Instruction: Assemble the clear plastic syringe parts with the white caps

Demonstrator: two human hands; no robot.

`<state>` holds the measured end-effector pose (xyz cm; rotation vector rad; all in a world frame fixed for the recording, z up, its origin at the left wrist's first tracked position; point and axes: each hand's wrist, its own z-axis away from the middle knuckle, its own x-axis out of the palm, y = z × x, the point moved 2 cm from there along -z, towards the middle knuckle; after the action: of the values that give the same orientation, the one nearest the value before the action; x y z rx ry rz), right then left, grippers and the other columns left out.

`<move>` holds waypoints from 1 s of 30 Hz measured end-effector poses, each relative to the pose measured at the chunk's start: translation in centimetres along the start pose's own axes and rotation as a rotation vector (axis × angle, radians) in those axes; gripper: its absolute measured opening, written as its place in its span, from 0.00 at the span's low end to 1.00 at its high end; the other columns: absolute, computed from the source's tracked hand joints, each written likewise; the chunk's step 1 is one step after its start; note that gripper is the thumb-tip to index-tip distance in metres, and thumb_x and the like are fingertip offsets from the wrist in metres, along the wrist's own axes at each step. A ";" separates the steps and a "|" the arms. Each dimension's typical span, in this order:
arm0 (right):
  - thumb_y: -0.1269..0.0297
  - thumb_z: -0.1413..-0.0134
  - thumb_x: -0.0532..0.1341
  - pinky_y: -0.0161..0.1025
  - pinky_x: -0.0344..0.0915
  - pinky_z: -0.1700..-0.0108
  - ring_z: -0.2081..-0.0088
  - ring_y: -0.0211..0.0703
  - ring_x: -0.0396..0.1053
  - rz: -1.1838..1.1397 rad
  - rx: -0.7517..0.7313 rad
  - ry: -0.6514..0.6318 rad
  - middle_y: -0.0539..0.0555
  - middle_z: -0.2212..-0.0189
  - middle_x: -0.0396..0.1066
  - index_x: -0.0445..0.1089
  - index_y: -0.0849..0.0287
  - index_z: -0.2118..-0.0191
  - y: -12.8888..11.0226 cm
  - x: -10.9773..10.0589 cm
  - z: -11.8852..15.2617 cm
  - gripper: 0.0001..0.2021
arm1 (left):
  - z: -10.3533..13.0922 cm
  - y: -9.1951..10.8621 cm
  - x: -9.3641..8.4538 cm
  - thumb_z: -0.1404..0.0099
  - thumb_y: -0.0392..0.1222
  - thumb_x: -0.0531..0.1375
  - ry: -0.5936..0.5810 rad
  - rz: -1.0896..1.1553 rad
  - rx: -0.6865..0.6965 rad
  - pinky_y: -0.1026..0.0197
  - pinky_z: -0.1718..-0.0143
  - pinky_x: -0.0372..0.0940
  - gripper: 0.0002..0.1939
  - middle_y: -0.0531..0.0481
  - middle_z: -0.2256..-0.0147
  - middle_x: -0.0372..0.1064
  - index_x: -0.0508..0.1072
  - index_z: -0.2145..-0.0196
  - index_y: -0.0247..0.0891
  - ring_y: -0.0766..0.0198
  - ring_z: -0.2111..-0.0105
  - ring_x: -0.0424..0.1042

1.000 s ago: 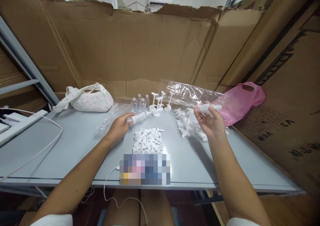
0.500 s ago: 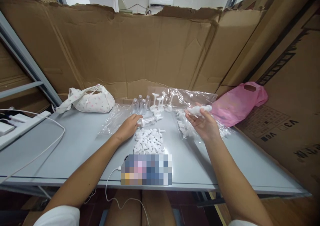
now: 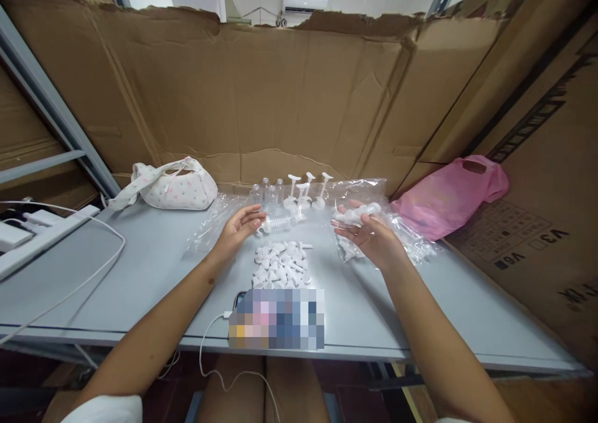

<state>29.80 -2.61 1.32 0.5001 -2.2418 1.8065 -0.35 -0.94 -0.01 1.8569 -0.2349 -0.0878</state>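
Through the head view I see a grey table (image 3: 154, 267) walled by brown cardboard (image 3: 308, 99), a pink bag (image 3: 448, 199) toward its right. The clear bottle (image 3: 280, 225) lies right beside the loosely parted fingers of my left hand (image 3: 239, 228) — contact I can't tell — while my right hand (image 3: 371, 235) holds a white plastic piece (image 3: 371, 210). I make out ribbed bottle walls, small white parts (image 3: 280, 266) heaped nearer, and crinkled clear film (image 3: 209, 230).

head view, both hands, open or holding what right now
Left hand: partly open beside the clear bottle lying down; contact cannot be told.
Right hand: holding white plastic parts.
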 end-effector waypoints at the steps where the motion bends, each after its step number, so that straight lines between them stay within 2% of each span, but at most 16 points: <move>1: 0.55 0.56 0.70 0.49 0.75 0.56 0.60 0.50 0.78 0.018 0.006 -0.027 0.51 0.57 0.77 0.70 0.50 0.56 0.1 0.1 0.1 0.20 | 0.0 0.0 0.0 0.40 0.48 0.63 -0.017 0.025 -0.020 0.51 0.44 0.60 0.24 0.40 0.51 0.71 0.68 0.48 0.37 0.54 0.47 0.68; 5: 0.55 0.55 0.70 0.48 0.75 0.60 0.60 0.51 0.78 0.080 0.023 -0.121 0.53 0.53 0.75 0.69 0.51 0.52 0.3 0.4 0.4 0.23 | 0.4 0.3 0.4 0.42 0.48 0.65 -0.092 0.051 -0.079 0.49 0.44 0.60 0.16 0.42 0.53 0.73 0.73 0.59 0.37 0.53 0.48 0.69; 8: 0.54 0.55 0.70 0.48 0.75 0.61 0.60 0.52 0.77 0.106 0.039 -0.183 0.55 0.50 0.73 0.68 0.50 0.50 0.2 0.6 0.7 0.25 | 0.6 0.3 1.0 0.43 0.48 0.66 -0.106 0.136 -0.179 0.48 0.46 0.63 0.13 0.42 0.49 0.69 0.69 0.69 0.38 0.53 0.48 0.70; 12: 0.54 0.58 0.71 0.49 0.74 0.59 0.59 0.50 0.77 0.093 0.023 -0.236 0.54 0.46 0.70 0.65 0.45 0.46 -0.4 0.6 1.1 0.30 | 0.9 0.1 1.3 0.41 0.47 0.64 -0.073 0.233 -0.276 0.49 0.48 0.65 0.14 0.42 0.42 0.62 0.63 0.69 0.38 0.52 0.46 0.68; 15: 0.56 0.59 0.72 0.49 0.73 0.56 0.57 0.51 0.77 0.070 0.005 -0.215 0.52 0.49 0.73 0.63 0.43 0.45 -0.7 0.4 1.2 0.33 | 1.0 0.1 1.4 0.39 0.43 0.63 -0.075 0.313 -0.326 0.48 0.47 0.65 0.12 0.41 0.40 0.60 0.62 0.68 0.38 0.51 0.45 0.68; 19: 0.57 0.59 0.73 0.47 0.73 0.56 0.54 0.54 0.76 0.072 -0.047 -0.136 0.49 0.59 0.75 0.66 0.44 0.49 -0.6 0.3 1.0 0.29 | 1.1 0.1 1.6 0.37 0.39 0.60 -0.083 0.436 -0.381 0.44 0.45 0.65 0.09 0.39 0.40 0.60 0.60 0.67 0.38 0.49 0.47 0.70; 25: 0.55 0.58 0.72 0.47 0.74 0.58 0.57 0.52 0.77 0.110 -0.116 -0.087 0.50 0.62 0.74 0.72 0.50 0.60 -0.2 1.2 0.7 0.17 | 0.7 -0.4 1.7 0.35 0.37 0.56 -0.107 0.501 -0.454 0.43 0.45 0.64 0.06 0.36 0.43 0.64 0.60 0.69 0.38 0.52 0.52 0.74; 30: 0.52 0.53 0.69 0.46 0.74 0.58 0.60 0.48 0.77 0.177 -0.128 -0.024 0.50 0.65 0.76 0.74 0.50 0.57 0.2 1.3 0.6 0.17 | 0.8 -0.4 1.7 0.34 0.35 0.55 -0.095 0.469 -0.458 0.44 0.45 0.64 0.07 0.36 0.45 0.67 0.59 0.70 0.37 0.54 0.53 0.74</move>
<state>28.59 -3.36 1.52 0.3105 -2.4682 1.7286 1.24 -1.92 -0.48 1.3073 -0.6537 0.0892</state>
